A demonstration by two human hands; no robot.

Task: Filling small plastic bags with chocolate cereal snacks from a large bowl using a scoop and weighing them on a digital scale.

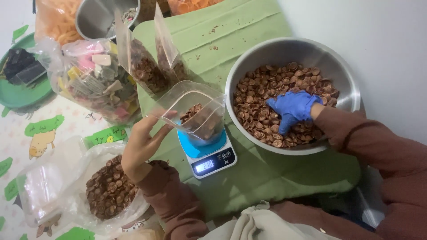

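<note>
Two filled pouches [151, 66] stand at 11 o'clock. Third pouch [195, 113] on scale [209, 155] is only part full; left hand [142, 142] pinches its rim. Gloved right hand [291, 109], fingers curled, digs into brown spiral snacks in steel bowl [342, 75] at 2 o'clock; lots left.

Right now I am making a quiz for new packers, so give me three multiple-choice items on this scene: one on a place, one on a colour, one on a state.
1. Where does the clear pouch stand?
A. on the small scale
B. in the steel bowl
C. on the green tray

2. What colour is the glove on the right hand?
A. white
B. blue
C. black

3. How is the pouch's mouth?
A. sealed
B. folded over
C. held open by the left hand

Answers: 1 A, it sits on the scale's blue platform. 2 B, the glove in the snacks is blue. 3 C, bare fingers hold its rim open.
</note>
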